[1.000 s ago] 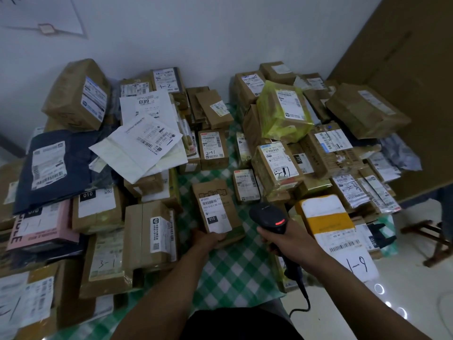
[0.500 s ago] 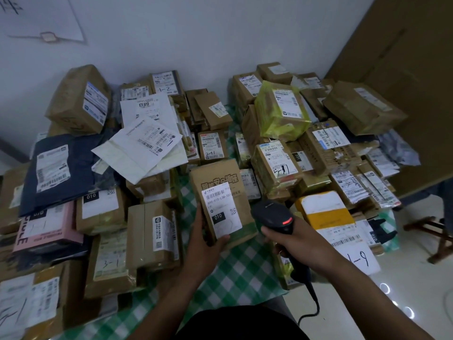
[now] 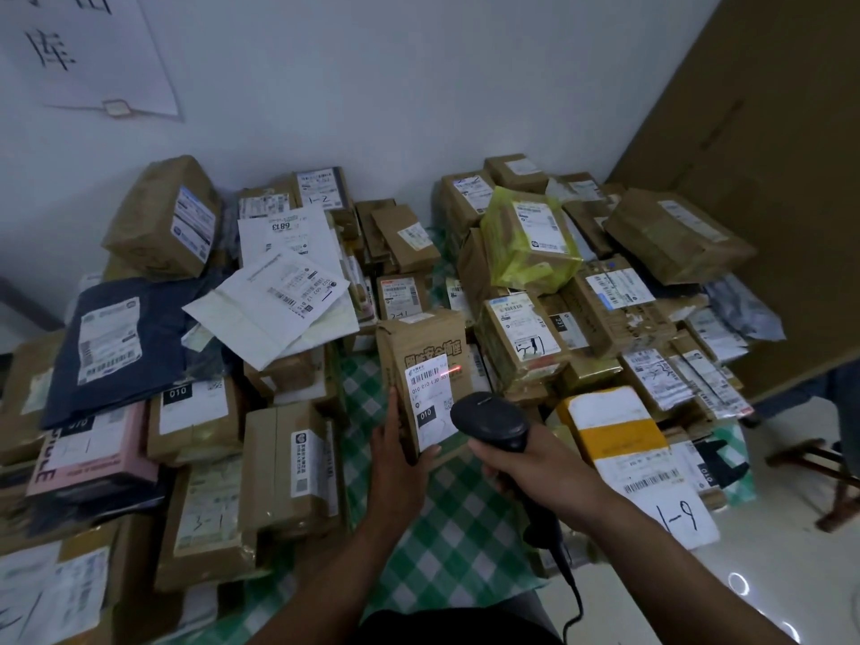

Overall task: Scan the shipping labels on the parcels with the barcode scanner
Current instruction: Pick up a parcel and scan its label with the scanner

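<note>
Above the checked cloth [image 3: 465, 528], fingers of the left hand [image 3: 400, 458] curl round an upright brown parcel [image 3: 419, 346]; the right hand [image 3: 526, 463] grips the barcode scanner [image 3: 488, 418] just beside it; a red line crosses its label [image 3: 430, 398]; the heaped parcels [image 3: 279, 463] around probably still await scanning.

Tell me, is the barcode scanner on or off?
The scanner is on: a red line of light shows near the top of the label on the parcel that the left hand holds.
</note>
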{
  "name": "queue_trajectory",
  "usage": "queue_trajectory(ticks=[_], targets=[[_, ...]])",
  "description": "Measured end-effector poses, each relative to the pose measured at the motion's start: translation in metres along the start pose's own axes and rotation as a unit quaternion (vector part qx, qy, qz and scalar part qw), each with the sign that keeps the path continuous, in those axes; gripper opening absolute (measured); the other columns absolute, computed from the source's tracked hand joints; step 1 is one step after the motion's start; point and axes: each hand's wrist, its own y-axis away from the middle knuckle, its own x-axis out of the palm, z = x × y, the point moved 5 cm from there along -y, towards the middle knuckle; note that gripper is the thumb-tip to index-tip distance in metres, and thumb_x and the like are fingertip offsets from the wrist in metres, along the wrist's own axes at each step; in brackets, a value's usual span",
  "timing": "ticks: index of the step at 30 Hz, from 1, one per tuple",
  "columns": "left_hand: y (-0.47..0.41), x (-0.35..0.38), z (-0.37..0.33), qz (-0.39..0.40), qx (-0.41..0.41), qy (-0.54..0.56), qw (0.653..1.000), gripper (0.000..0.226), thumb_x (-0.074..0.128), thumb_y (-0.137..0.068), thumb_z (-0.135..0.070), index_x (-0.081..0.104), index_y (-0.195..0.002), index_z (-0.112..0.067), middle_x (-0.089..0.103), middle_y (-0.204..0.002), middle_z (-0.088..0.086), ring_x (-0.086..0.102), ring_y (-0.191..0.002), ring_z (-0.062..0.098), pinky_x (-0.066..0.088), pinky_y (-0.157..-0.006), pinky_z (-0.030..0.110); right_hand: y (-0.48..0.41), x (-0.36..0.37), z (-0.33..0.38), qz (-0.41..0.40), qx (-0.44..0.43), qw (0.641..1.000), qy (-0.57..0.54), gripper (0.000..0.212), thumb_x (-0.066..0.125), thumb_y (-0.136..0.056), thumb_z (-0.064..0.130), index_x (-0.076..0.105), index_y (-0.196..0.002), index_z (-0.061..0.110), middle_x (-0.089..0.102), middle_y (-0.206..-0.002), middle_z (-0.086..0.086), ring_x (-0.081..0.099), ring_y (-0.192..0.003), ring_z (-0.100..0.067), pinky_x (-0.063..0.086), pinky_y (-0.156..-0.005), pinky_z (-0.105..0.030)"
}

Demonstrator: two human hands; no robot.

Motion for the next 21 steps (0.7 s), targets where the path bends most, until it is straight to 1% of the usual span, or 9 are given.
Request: queue_trajectory(ticks=[4,6,9,11,13,16,19,20,21], targets=[[0.002,0.001,0.003,0.003,0.004,-0.019,1.0,0.105,0.076,-0.091,-0.007,0.007,-0.164,-0.038,0.039,-0.147,0.004,0.037,-0.101,-0.022,0.04,-0.092,0.026,0.001,0.002,-0.001,0.003,0.01,1.0,-0.02,0.01,0.071,-0.095,0.038,0.069,-0.102,0.031,0.074,-0.076,0.005,0.067,-0.063,-0.005,0.051,-0.061,-0.016],[0.003,0.002,0.007,0.005,0.01,-0.011,1.0,0.105,0.075,-0.092,-0.006,0.006,-0.164,-0.04,0.038,-0.15,0.004,0.032,-0.107,-0.034,0.039,-0.09,0.019,0.0,0.003,-0.003,0.005,0.012,1.0,-0.023,0.011,0.071,-0.095,0.039,0.069,-0.103,0.032,0.075,-0.077,0.006,0.068,-0.064,-0.005,0.052,-0.064,-0.017],[0.001,0.002,0.015,0.009,0.009,-0.011,1.0,0.107,0.075,-0.092,-0.006,0.004,-0.163,-0.044,0.038,-0.151,0.0,0.031,-0.114,-0.036,0.035,-0.082,-0.002,0.0,0.005,-0.003,0.013,0.013,1.0,-0.021,0.014,0.071,-0.095,0.039,0.07,-0.105,0.03,0.074,-0.075,0.007,0.068,-0.065,-0.007,0.054,-0.063,-0.018],[0.0,0.001,0.017,0.01,0.011,-0.011,1.0,0.108,0.075,-0.092,-0.006,0.003,-0.163,-0.044,0.038,-0.151,-0.002,0.032,-0.114,-0.036,0.034,-0.081,-0.007,0.0,0.007,-0.004,0.015,0.016,0.999,-0.03,0.015,0.072,-0.095,0.038,0.07,-0.107,0.03,0.074,-0.077,0.006,0.068,-0.066,-0.008,0.054,-0.065,-0.021],[0.001,0.0,0.018,0.013,0.02,-0.005,1.0,0.11,0.075,-0.092,-0.006,0.001,-0.162,-0.048,0.038,-0.152,-0.002,0.034,-0.117,-0.033,0.037,-0.084,-0.002,-0.001,0.008,-0.006,0.015,0.018,0.999,-0.038,0.016,0.072,-0.095,0.038,0.07,-0.108,0.03,0.075,-0.081,0.003,0.068,-0.067,-0.009,0.054,-0.067,-0.024],[0.001,-0.003,0.021,0.011,0.022,-0.003,1.0,0.114,0.077,-0.09,-0.007,0.0,-0.159,-0.056,0.038,-0.153,-0.001,0.037,-0.118,-0.03,0.041,-0.091,0.013,-0.001,0.009,-0.006,0.024,0.011,0.999,-0.043,0.015,0.07,-0.096,0.036,0.07,-0.11,0.029,0.077,-0.085,0.001,0.068,-0.068,-0.011,0.053,-0.066,-0.025],[0.007,-0.007,0.015,0.042,0.015,0.025,0.999,0.11,0.08,-0.086,-0.015,0.008,-0.16,-0.054,0.041,-0.158,-0.008,0.043,-0.136,-0.007,0.047,-0.108,0.037,0.001,0.005,-0.006,0.025,0.003,0.998,-0.064,0.014,0.07,-0.097,0.033,0.069,-0.111,0.032,0.08,-0.094,0.002,0.072,-0.071,-0.012,0.053,-0.064,-0.022],[0.013,-0.007,0.015,0.059,0.015,0.051,0.997,0.105,0.08,-0.085,-0.017,0.013,-0.16,-0.049,0.043,-0.158,-0.013,0.045,-0.141,0.001,0.048,-0.11,0.039,0.001,0.001,-0.009,0.017,0.004,0.997,-0.076,0.016,0.071,-0.096,0.032,0.07,-0.112,0.032,0.08,-0.096,0.001,0.074,-0.074,-0.016,0.053,-0.064,-0.023],[0.021,-0.008,0.015,0.076,0.017,0.071,0.994,0.1,0.079,-0.085,-0.021,0.018,-0.16,-0.045,0.046,-0.155,-0.018,0.046,-0.142,0.003,0.049,-0.109,0.033,0.0,-0.004,-0.012,0.006,0.006,0.997,-0.082,0.019,0.072,-0.095,0.033,0.07,-0.114,0.031,0.08,-0.098,0.001,0.075,-0.078,-0.021,0.054,-0.066,-0.026]])
